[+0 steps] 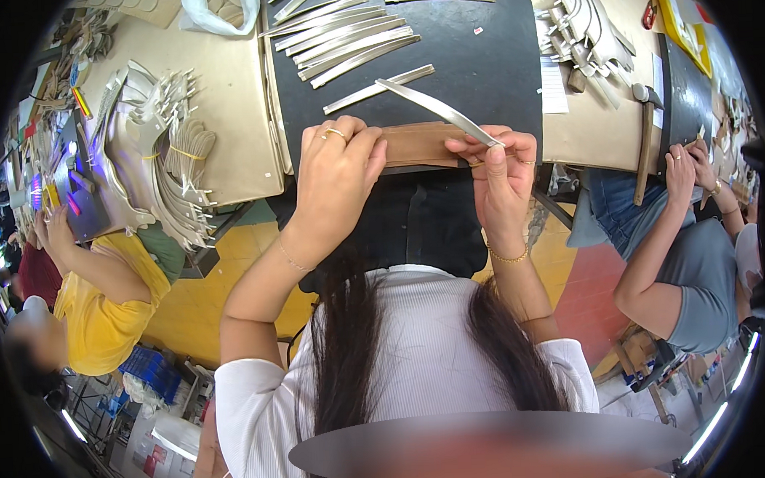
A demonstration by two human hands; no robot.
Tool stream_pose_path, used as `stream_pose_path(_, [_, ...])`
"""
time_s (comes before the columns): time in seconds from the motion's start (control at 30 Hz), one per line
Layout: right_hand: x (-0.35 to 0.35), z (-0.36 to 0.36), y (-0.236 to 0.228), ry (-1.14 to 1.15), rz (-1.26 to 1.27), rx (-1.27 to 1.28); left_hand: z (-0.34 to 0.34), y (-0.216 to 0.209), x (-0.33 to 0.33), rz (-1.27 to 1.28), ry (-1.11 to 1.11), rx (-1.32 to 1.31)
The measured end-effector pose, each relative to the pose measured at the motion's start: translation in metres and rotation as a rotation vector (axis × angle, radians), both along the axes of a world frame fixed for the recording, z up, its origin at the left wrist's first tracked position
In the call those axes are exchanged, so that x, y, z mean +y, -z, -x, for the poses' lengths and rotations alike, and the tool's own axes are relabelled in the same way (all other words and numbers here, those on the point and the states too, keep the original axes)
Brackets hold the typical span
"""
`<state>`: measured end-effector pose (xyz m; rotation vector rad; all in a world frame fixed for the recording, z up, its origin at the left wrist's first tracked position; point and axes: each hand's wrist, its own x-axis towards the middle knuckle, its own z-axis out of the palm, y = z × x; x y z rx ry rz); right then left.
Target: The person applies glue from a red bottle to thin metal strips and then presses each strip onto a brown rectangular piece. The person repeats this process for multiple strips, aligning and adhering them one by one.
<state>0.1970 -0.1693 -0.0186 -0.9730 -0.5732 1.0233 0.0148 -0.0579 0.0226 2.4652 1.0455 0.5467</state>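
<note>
Head view: the left hand [336,169] curls knuckles-up over the left end of a brown leather piece [421,144] at the near edge of the black mat [494,58] — clenched on it. The right hand [502,172] pinches a pale curved strip [437,109] against the piece's right end; fingertips hide the contact. More strips [350,38] lie beyond, fanned out.
</note>
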Motion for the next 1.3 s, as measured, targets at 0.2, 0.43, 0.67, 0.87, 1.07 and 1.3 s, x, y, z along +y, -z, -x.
stream_pose_path(0.2, [0.005, -0.001, 0.005, -0.008, -0.042, -0.024, -0.003, -0.006, 0.015, -0.085, 0.218, 0.264])
stream_pose_path(0.43, [0.005, 0.003, 0.005, 0.02, -0.041, -0.057, -0.001, 0.004, 0.023, -0.138, 0.206, -0.04])
stream_pose_path(0.67, [0.004, -0.017, -0.003, 0.009, -0.067, -0.051, 0.058, -0.009, 0.004, 0.187, -0.105, -0.082])
stream_pose_path(0.87, [0.0, -0.049, -0.013, -0.079, -0.06, -0.648, 0.091, -0.016, -0.014, 0.019, 0.085, 0.159])
stream_pose_path(1.07, [0.008, -0.05, -0.009, -0.126, -0.028, -0.875, 0.071, -0.013, -0.027, -0.031, 0.232, 0.026])
stream_pose_path(1.3, [0.016, -0.05, -0.008, -0.153, -0.053, -0.951, 0.035, 0.009, -0.031, -0.077, 0.23, -0.008])
